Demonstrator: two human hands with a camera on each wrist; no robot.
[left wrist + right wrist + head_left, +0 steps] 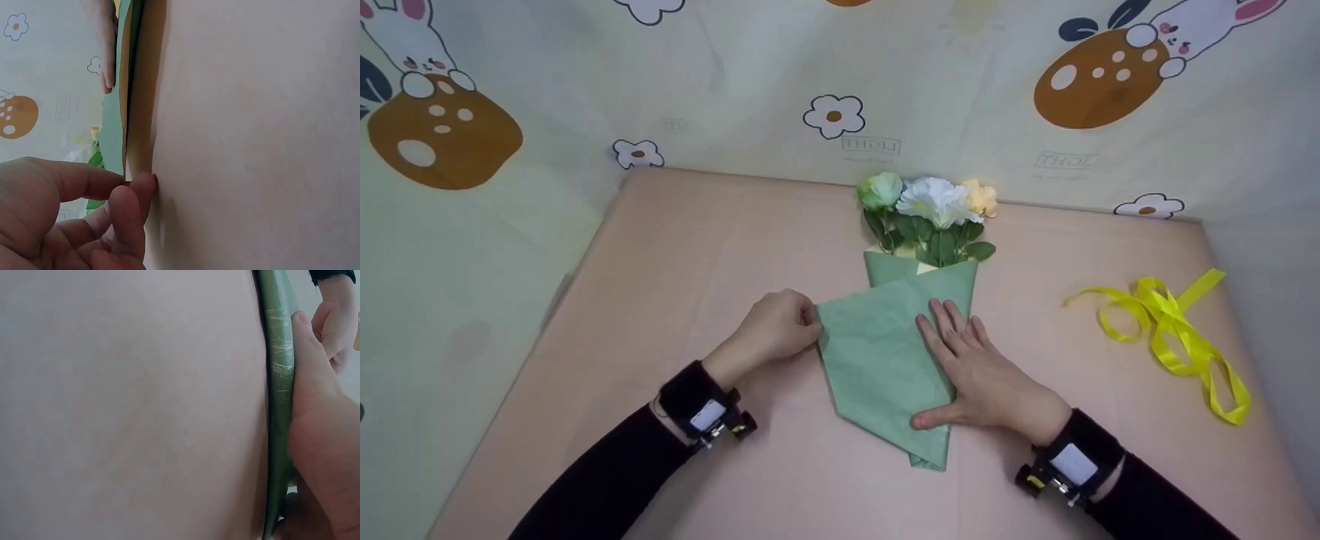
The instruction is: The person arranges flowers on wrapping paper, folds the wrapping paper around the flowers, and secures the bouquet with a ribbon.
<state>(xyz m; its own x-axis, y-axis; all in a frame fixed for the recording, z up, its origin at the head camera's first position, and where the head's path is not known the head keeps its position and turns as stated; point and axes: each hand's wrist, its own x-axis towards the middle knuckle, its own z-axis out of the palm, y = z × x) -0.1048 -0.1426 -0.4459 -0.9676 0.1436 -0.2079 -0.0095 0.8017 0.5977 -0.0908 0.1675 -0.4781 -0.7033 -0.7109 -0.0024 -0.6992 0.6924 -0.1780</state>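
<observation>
Green wrapping paper [877,352] is folded around a small bouquet on the table. Its flowers, a green bud [879,191], a white bloom [936,201] and a peach one [980,198], stick out at the top above green leaves [941,245]. My left hand [778,324] pinches the left corner of the paper between thumb and fingers. In the left wrist view that paper edge [115,135] is lifted off the table. With fingers spread, my right hand [979,379] presses flat on the paper's right side, over its folded edge [280,382].
A loose, curled yellow ribbon [1174,330] lies on the right of the pinkish table [675,247]. Behind and to the left hangs a pale cloth [735,82] printed with rabbits and flowers. The flower heads reach the table's back edge.
</observation>
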